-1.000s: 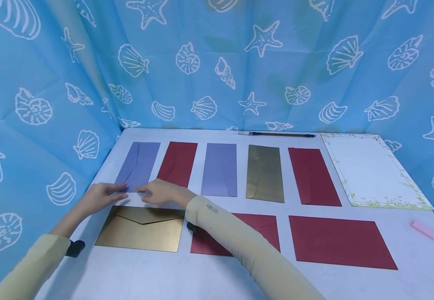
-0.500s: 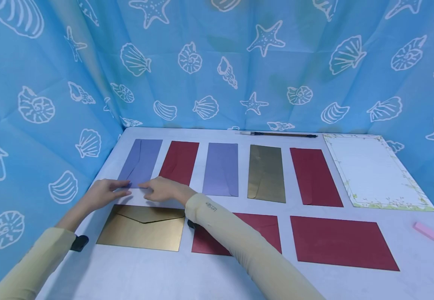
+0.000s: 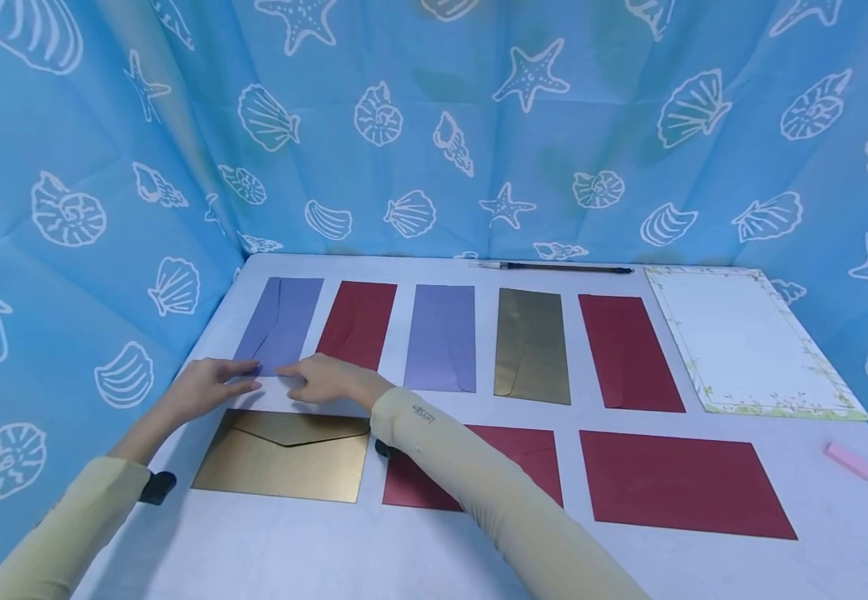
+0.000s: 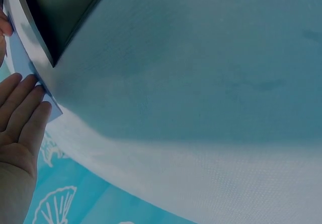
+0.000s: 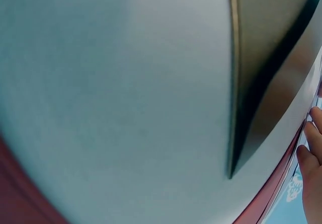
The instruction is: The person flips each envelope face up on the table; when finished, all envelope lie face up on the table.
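Note:
A purple envelope (image 3: 281, 321) lies flat at the far left of the back row. My left hand (image 3: 197, 390) is at its near-left corner, fingertips touching the near edge. In the left wrist view the fingers of this hand (image 4: 22, 118) look straight and lie side by side. My right hand (image 3: 336, 379) reaches across to the near-right corner, index finger extended to the edge. It covers the near end of a red envelope (image 3: 358, 321). Just in front of both hands lies a gold envelope (image 3: 283, 467), its pointed flap slightly raised.
Right of these, the back row holds another purple envelope (image 3: 441, 337), a gold one (image 3: 531, 346) and a red one (image 3: 630, 350). Two red envelopes lie in front, one (image 3: 422, 483) partly under my right forearm. A brush (image 3: 564, 267), bordered paper (image 3: 752, 342) and pink eraser (image 3: 849, 460) are farther off.
The left purple envelope has slid slightly away from me, with both hands following at its near edge. Over the last half second the hands have stayed in place.

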The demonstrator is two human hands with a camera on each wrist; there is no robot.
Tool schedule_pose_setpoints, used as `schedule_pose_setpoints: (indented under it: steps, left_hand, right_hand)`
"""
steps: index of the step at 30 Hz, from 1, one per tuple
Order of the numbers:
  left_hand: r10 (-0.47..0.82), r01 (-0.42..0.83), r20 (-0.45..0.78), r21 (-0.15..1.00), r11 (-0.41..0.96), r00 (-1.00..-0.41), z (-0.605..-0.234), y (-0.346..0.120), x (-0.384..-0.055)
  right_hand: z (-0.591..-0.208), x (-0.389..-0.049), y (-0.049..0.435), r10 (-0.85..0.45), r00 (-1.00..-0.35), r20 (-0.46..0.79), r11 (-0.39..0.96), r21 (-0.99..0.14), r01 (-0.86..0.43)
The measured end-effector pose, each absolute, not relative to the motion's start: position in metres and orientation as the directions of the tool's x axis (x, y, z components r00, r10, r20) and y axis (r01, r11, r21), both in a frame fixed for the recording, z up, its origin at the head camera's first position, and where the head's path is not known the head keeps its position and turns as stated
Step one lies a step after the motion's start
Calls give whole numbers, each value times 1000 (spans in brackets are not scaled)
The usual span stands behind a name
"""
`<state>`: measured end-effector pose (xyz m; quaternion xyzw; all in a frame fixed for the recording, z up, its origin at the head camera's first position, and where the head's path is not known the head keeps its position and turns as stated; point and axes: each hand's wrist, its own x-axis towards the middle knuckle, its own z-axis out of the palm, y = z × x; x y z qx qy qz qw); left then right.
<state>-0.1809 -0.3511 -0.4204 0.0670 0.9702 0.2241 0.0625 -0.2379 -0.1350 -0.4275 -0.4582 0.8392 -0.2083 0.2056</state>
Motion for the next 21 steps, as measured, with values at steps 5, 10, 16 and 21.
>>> schedule_pose_setpoints:
  steps: [5,10,16,21]
  left_hand:
    - [157,101,-91,444,890,-983,-420,-351,-181]
    - [156,100,-91,443,891,-984,-421,-351,-181]
    - [154,105,-77,444,890,-985,-420,-349,-178]
    - [166,129,-47,437,890,-985,-415,-347,-173]
  right_hand:
    - [-427,-239,-135,-858,-490,-157,491,-534,-689]
    - [-427,-238,-134,-857,-492,-152,490,-533,-690]
    - [-424,-237,-129,-865,-489,-115,464,-555,-690]
    - [-422,-238,-119,-863,-497,-93,456,-566,-687]
